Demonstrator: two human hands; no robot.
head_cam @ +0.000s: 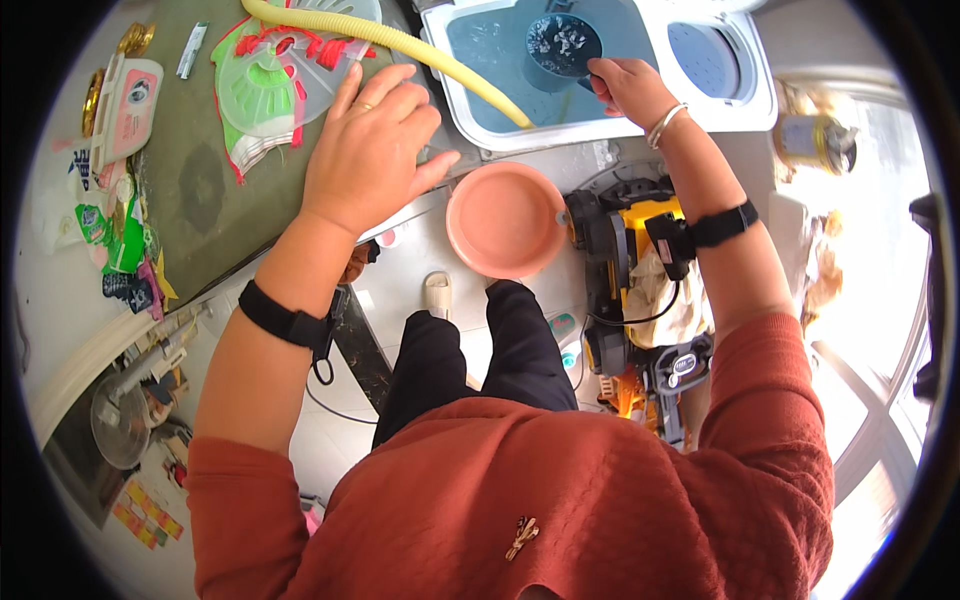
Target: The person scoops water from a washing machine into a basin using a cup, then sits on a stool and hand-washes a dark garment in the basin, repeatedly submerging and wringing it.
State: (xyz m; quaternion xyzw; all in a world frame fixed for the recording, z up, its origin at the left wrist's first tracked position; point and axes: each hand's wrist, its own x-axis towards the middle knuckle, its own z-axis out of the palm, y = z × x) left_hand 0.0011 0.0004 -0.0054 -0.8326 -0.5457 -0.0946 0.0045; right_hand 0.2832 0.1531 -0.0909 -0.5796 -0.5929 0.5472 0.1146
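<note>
My right hand [628,88] grips the handle of a dark blue cup or dipper [547,76], which sits in the water of a twin-tub washing machine [480,139]. Bubbles or rippling water show inside the dipper's round mouth. A pale yellow corrugated hose [420,51] runs from the upper left into the same tub. My left hand [379,142] is spread over the greenish counter edge and holds nothing. Beside its fingertips lie a translucent slotted plastic disc [262,97] and a green, white and red cloth [259,146]; whether they touch my fingers I cannot tell.
A pink basin [506,217] is below, between the washer and my legs. Black and yellow wheeled equipment [626,225] stands on the right. A pink wipes pack [135,109] and crumpled packaging [124,240] lie left on the greenish counter [225,217]. The spin tub [705,60] is uncovered.
</note>
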